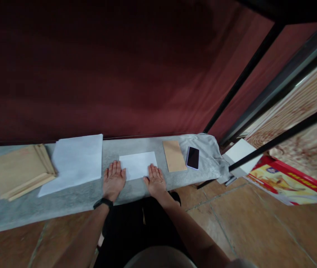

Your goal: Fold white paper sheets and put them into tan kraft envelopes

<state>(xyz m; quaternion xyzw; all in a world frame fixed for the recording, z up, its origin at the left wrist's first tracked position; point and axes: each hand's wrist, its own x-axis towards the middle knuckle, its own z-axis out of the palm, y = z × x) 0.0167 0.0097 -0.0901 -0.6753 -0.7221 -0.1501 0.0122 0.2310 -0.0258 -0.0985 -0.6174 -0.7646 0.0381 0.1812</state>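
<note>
A white sheet of paper (137, 165), smaller than the sheets in the stack to its left, lies on the grey cloth-covered bench (144, 144). My left hand (114, 178) rests flat at the sheet's left edge, fingers stretched out and pointing away from me. Over the right edge of the same paper, my right hand (155, 180) lies flat with its fingers extended. Neither hand grips anything. To the right is a brown envelope (174, 156), apart from my right hand. Left of my left hand sits the stack of larger white paper (77, 162).
Several brown envelopes (21, 167) are piled at the left of the bench. A phone (193, 158) lies near its right end. Dark metal bars (245, 76) slant across the right side. A red and yellow box (287, 180) stands on the tiled floor beyond.
</note>
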